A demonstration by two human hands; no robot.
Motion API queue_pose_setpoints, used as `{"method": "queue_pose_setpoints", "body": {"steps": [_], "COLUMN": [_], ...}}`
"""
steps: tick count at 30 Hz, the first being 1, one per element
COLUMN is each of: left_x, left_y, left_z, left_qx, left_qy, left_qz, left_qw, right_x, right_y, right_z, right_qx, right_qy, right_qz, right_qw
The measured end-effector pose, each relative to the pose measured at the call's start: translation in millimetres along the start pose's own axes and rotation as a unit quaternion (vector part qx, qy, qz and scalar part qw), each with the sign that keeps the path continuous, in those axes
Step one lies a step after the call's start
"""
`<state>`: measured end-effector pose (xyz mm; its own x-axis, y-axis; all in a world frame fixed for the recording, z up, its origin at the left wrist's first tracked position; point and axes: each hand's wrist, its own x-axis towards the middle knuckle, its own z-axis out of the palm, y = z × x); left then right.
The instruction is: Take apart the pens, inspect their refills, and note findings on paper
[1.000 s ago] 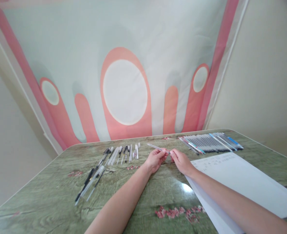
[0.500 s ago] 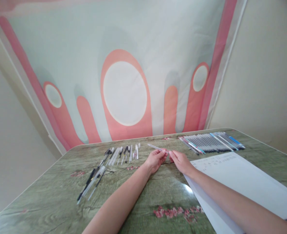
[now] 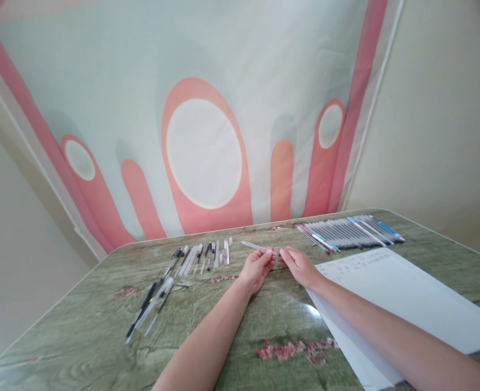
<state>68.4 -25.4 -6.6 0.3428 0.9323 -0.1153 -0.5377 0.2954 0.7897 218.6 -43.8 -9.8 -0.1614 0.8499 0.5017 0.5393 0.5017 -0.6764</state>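
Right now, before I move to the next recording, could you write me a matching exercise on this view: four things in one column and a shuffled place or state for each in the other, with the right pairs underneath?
Things
1. Pen
2. Paper
3. Row of pens
4. Loose pieces

Places and states
A. Side by side, beyond the sheet
B. Spread out on the left, clear and black
C. Held in the left hand and right hand
D. White, with faint marks near its far edge

Right pairs: 1-C, 2-D, 3-A, 4-B
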Motion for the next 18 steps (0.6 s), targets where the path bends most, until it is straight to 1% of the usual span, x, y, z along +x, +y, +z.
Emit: {"method": "queue_pose_setpoints", "body": {"steps": [4,9,12,15,18], "left_x": [-3.2,-3.1,-2.1,-1.3,-0.9], "left_y": [0.9,2.5,2.6,2.0,1.4], "left_z": [-0.3,-2.8,-4.2,-4.3,-4.0], "left_qx": [-0.015,-0.013,-0.009,-0.011,-0.016], "left_qy": [0.011,-0.012,-0.023,-0.02,-0.011], "left_qz": [0.001,-0.014,-0.02,-0.017,-0.006], "left_qw": [1.0,1.0,0.999,1.0,1.0], "right_x": [-1.7,-3.8,-3.8,-3.7,-4.2], "right_y": [-1.7,-3.9,-4.0,-3.7,-4.4], "right_z": [-0.3,-0.2,-0.7,-0.9,-0.6], "right_qx": [0.004,-0.018,-0.018,-0.009,0.002], "right_qy": [-0.001,-0.006,-0.029,-0.053,-0.038], "right_qz": [0.012,-0.011,-0.013,0.0,0.011], "right_qw": [1.0,1.0,0.999,0.999,0.999]}}
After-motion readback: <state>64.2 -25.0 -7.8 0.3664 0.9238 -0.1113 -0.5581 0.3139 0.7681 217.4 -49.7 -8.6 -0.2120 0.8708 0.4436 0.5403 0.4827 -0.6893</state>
